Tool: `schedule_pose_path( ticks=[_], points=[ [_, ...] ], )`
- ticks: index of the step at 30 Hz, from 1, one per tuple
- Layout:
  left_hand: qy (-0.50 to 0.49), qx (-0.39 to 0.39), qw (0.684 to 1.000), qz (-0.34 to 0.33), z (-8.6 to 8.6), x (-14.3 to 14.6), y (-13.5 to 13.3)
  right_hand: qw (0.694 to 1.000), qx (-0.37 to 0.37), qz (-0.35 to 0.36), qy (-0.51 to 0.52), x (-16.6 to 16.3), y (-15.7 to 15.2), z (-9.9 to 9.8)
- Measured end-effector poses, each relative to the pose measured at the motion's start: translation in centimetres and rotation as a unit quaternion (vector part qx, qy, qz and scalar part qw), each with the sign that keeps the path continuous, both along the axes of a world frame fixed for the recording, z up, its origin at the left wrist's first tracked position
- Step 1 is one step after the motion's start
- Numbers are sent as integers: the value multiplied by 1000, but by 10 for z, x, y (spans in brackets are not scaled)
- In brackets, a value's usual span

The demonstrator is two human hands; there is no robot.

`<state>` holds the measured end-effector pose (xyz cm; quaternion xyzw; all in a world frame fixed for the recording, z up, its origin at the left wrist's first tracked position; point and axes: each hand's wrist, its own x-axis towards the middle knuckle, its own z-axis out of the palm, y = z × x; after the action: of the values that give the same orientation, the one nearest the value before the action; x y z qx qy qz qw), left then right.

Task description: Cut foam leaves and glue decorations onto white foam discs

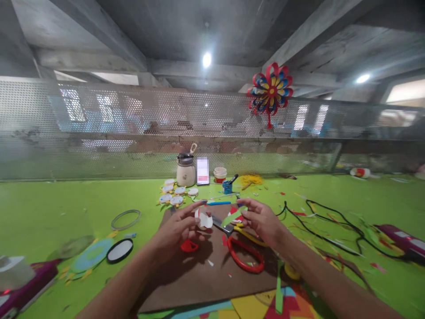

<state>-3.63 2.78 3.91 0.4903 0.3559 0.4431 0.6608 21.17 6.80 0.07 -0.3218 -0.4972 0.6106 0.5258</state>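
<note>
Pinching a white, rounded, paper-like piece (206,222) above the flat brown board (186,283), the left hand (179,225) faces a narrow light-green paper strip (231,218), free end pointing lower-left, long axis rising rightward to the right hand (264,223) gripping it

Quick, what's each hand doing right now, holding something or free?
Left hand: grip closed, holding a small white piece.
Right hand: grip closed, holding a green strip.

No readable texts, labels, brands, numbers or signs anywhere.
</note>
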Motion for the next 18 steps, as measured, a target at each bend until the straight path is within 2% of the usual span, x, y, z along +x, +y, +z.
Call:
schedule_pose_path(
  ticks=[3, 10, 14, 18],
  points=[
    [28, -5, 1000, -14, -1, 5, -4, 1000, 13, 0, -2, -2, -4, 5],
    [17, 13, 1000, 16, 0, 17, -4, 996, 71, 25, -37, -8, -15, 17],
    [16, 0, 999, 36, 1, 17, -3, 992, 99, 29, -68, -8, -7, 23],
    [-6, -19, 999, 43, -8, 16, 1, 986, 127, 43, -100, -8, 5, 32]
  ],
)
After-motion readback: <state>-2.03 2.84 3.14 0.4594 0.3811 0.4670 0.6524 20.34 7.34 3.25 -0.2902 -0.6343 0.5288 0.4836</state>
